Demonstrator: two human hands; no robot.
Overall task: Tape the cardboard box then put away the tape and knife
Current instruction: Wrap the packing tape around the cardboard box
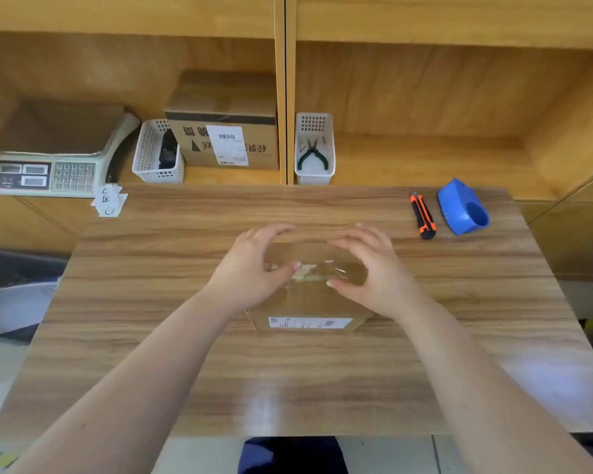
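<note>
A small cardboard box (pixel 308 302) with a white label on its near side sits at the middle of the wooden table (pixel 151 319). Clear tape lies wrinkled across its top. My left hand (pixel 254 265) rests on the box's left top edge, thumb on the tape. My right hand (pixel 370 268) rests on the right side, fingers spread, thumb touching the tape. Neither hand grips anything. An orange and black utility knife (pixel 422 216) and a blue tape dispenser (pixel 462 207) lie at the table's far right.
On the shelf behind stand a weighing scale (pixel 48 165), a white basket (pixel 158 153) with dark items, a larger labelled cardboard box (pixel 225 131) and a white basket (pixel 315 148) holding pliers. Paper notes (pixel 108 200) lie at the table's far left corner.
</note>
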